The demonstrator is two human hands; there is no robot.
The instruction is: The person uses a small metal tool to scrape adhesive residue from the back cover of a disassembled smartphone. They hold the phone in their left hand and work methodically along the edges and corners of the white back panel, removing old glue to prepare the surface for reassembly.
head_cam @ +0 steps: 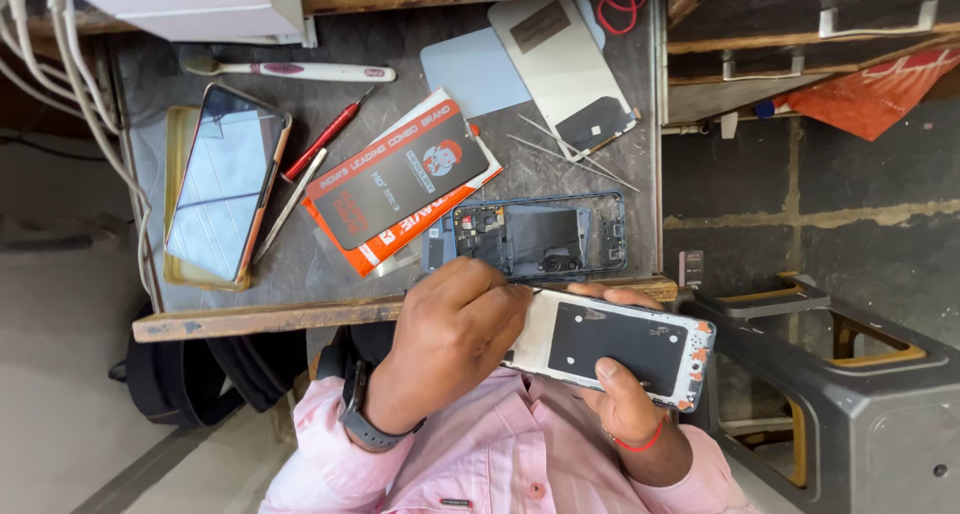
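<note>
1. Left hand: knuckles up, fingers curled and pressed onto the near end of the phone panel; grip closed on that end, though whether a small tool sits between the fingers cannot be told. A dark wristwatch sits on the wrist above a pink shirt cuff.
2. Right hand: cradles the panel from below, thumb laid flat on its dark rectangular sheet, fingertips wrapping the far long edge. Grip closed on the panel. A red thread band circles the wrist.
3. Phone panel: flat white rectangle with a matte black sheet in the middle and small orange and blue bits at its outer end. Held in the air just off the counter's near edge, over the lap.
4. Counter: grey scuffed top with a rough wooden near edge.
5. Phone frame: open dark skeleton with exposed circuit parts, lying just inside the near edge, close to the hands.
6. Glossy orange-and-black flat box at the middle.
7. Phone with reflective screen on a tan tray, left side.
8. Red-handled pick beside the box; white toothbrush along the far edge.
9. Pale back cover at the far right corner, thin metal tweezers below it.
</note>
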